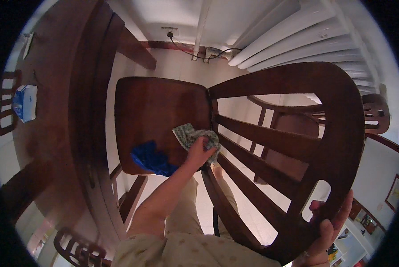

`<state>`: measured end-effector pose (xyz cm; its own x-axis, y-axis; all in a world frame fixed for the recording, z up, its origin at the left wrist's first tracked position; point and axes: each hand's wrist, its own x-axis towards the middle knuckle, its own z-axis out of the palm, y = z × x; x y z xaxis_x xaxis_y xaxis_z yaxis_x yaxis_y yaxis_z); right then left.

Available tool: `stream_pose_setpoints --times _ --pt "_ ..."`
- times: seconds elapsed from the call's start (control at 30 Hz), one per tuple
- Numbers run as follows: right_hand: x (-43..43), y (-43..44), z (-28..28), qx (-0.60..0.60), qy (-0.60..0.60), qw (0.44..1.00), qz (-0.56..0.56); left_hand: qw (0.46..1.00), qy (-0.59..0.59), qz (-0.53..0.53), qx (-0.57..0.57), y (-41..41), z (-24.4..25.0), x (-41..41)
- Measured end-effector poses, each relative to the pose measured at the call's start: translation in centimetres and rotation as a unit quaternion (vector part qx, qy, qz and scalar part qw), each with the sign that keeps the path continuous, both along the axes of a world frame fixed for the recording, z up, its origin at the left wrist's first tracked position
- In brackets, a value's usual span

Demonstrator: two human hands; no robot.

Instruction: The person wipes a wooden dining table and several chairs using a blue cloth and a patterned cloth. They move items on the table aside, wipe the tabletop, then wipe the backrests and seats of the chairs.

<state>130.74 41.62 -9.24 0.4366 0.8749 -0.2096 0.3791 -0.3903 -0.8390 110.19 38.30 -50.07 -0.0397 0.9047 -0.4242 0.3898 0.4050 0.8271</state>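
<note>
A dark wooden chair (152, 110) stands before me, its seat to the left and its slatted backrest (339, 133) spreading to the right. My left hand (201, 152) is closed around a grey-green patterned cloth (185, 133), pressed against the seat's rear edge by the foot of the slats. On the seat's near side lies a crumpled blue cloth (152, 158), partly behind my left forearm. My right hand (329, 223) grips the backrest's top rail at the oval handle cutout, some fingers showing through the hole.
A dark wooden table (52, 133) borders the left side, with a blue-and-white tissue pack (25, 102) on it. White radiator fins (293, 36) run along the wall. A black plug (170, 34) with its cord is in a wall socket. Another wooden chair (286, 130) stands behind the backrest.
</note>
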Motion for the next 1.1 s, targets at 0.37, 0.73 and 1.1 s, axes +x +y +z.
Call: stream_pose_setpoints --times 0.37,0.73,1.1 --pt "0.6 0.1 0.1 0.004 0.014 0.999 0.030 0.917 0.282 -0.274 -0.074 4.7 -0.9 0.5" --pt "-1.1 0.4 0.8 -0.022 0.012 1.000 -0.008 0.913 0.348 -0.210 0.041 5.8 2.4 1.2" --pt "-0.9 0.2 0.6 -0.020 0.029 0.999 -0.014 0.998 0.003 -0.007 -0.058 -4.8 2.3 -3.2"
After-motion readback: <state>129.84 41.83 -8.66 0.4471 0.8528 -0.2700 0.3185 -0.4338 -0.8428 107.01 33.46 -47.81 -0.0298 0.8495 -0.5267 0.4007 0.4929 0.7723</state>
